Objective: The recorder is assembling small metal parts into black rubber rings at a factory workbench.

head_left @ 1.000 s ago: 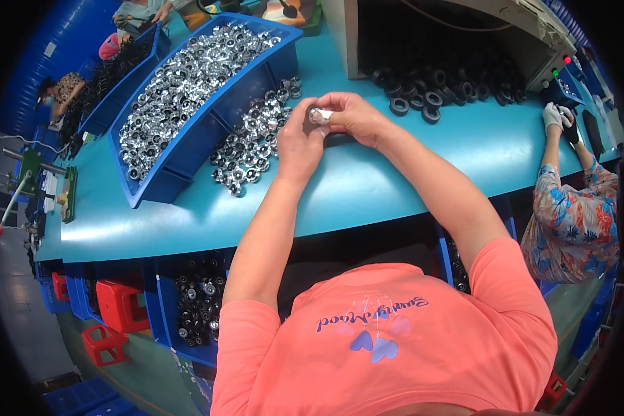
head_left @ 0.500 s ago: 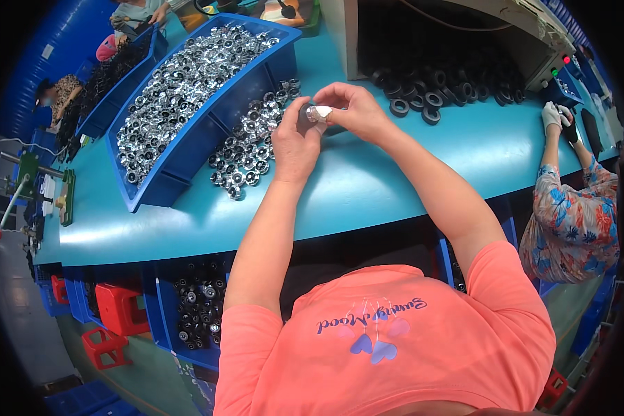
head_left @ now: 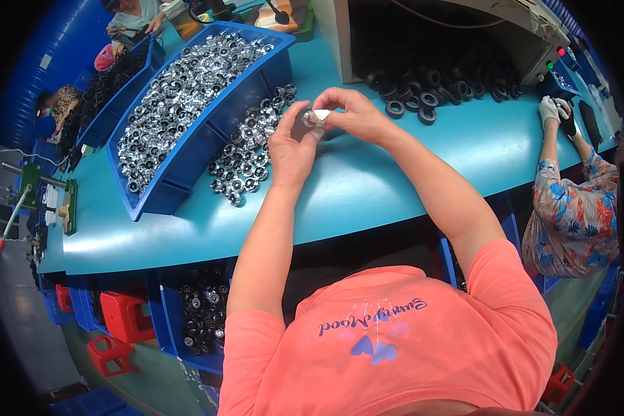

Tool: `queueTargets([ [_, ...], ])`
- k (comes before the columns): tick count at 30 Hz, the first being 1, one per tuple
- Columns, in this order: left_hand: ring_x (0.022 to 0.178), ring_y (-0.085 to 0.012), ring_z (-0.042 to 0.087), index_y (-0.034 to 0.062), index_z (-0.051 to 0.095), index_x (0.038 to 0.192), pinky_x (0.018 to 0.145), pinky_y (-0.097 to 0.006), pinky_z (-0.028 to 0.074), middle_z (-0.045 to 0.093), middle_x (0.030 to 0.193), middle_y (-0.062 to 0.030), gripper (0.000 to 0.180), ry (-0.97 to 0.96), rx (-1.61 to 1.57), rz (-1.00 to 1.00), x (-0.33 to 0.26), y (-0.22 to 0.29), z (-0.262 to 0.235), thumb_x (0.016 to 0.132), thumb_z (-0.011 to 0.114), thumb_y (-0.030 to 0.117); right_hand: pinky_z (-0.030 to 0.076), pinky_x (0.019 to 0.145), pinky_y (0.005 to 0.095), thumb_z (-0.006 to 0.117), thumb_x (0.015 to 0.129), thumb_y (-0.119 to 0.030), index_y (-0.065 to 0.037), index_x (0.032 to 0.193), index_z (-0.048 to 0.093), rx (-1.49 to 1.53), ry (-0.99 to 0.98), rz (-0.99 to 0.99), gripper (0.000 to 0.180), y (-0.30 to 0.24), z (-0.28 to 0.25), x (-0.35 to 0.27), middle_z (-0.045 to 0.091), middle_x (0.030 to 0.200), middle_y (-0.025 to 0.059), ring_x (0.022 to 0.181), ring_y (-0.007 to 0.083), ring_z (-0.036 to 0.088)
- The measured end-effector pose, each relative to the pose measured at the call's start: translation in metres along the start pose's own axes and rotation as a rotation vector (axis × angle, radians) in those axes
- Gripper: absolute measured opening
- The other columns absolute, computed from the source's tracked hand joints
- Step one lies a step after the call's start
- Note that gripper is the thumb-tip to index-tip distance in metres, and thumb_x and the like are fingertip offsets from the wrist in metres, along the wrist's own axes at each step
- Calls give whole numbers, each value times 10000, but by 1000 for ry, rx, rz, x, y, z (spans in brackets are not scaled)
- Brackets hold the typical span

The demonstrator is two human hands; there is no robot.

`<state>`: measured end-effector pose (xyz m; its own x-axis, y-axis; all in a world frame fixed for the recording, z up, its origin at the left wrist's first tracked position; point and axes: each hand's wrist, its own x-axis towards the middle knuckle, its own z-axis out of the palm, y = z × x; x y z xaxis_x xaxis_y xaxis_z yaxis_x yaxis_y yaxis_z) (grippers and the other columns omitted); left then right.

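Teal surface (head_left: 367, 187) carries a blue bin (head_left: 256, 97) of silver parts, more loose beside it — within reach. Head view: left hand (head_left: 292, 149) and right hand (head_left: 353, 114) pinch one small silver part (head_left: 313, 118) between fingertips, raised above the surface — evidently for close fitting.

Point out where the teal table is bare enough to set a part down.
Bare table lies between the hands and the near edge, and right of the right hand below the black rings. Crowded: the blue bin and the loose metal parts beside the left hand.
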<state>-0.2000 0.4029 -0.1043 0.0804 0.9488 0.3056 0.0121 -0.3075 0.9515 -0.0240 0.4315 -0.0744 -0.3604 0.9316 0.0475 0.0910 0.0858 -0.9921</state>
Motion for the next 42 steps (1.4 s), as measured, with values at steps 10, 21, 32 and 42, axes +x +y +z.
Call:
queueTargets([
  [10, 1020, -137, 671, 18, 588, 1342, 865, -276, 563, 681, 1101, -60, 483, 9, -68, -42, -1, 6, 3, 884, 677, -107, 558, 806, 329, 770, 860, -217, -78, 1040, 753, -304, 47, -258, 228, 3, -1, -2, 643, 1058, 67, 983, 185, 638],
  [21, 1033, -162, 685, 2, 568, 1348, 900, -295, 582, 684, 1144, -91, 494, -19, -99, -47, 0, 2, 3, 878, 661, -122, 565, 783, 298, 691, 942, -148, -12, 1099, 697, 50, 17, -31, 208, 1, 2, -2, 693, 1062, 67, 957, 139, 641],
  [32, 1077, -153, 649, 6, 507, 1400, 859, -284, 575, 644, 1200, -78, 518, -86, -31, -4, 2, -7, 1, 916, 688, -32, 542, 824, 282, 654, 962, -125, -31, 1125, 659, 30, 71, -58, 189, 6, 10, -2, 670, 1076, 50, 994, 118, 636],
  [42, 823, -69, 582, 65, 571, 1383, 665, -223, 502, 636, 1077, -19, 358, -50, -91, -70, -1, 5, 0, 1042, 582, 172, 557, 833, 304, 667, 979, -179, -63, 1199, 656, 347, 54, 82, 249, 6, 13, -3, 656, 1122, 47, 1000, 157, 647],
])
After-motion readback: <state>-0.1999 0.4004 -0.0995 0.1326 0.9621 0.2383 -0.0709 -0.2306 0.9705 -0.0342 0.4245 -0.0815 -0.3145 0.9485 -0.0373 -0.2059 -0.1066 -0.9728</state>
